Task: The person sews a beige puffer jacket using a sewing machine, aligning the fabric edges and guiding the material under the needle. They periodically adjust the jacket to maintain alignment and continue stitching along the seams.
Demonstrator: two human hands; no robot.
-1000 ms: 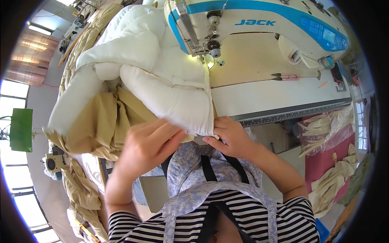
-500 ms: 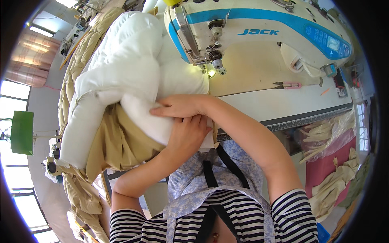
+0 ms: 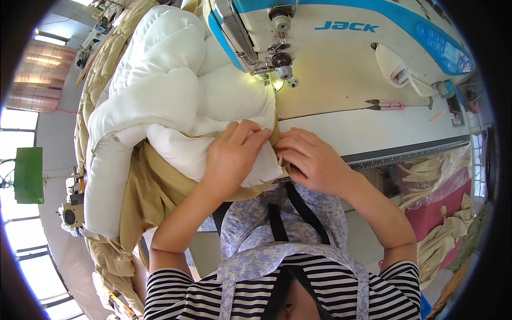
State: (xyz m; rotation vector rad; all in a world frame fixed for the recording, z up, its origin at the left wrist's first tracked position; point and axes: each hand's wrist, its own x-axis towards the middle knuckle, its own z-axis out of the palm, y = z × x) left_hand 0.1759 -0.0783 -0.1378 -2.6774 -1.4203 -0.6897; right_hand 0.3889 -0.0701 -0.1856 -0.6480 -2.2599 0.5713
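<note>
A bulky white padded piece (image 3: 176,101) with a tan fabric shell (image 3: 154,186) under it lies on the sewing table, spilling off its left side. My left hand (image 3: 232,154) rests flat on the white padding near its front corner, fingers spread. My right hand (image 3: 314,160) pinches the edge of the padded piece and tan fabric at the table's front edge, just right of the left hand. The white and blue sewing machine (image 3: 330,32) stands behind; its needle area (image 3: 282,72) is beyond the padding's corner.
Pink-handled snips (image 3: 386,105) lie on the table (image 3: 373,128) to the right of the machine. A pile of tan quilted pieces (image 3: 101,69) hangs at the left. More tan fabric and a pink bin (image 3: 442,213) sit at the lower right. A green box (image 3: 29,173) is at far left.
Both hands moved up onto the table's front edge with the padded piece. My right hand came off the top of the padding and now pinches its edge beside my left hand.
</note>
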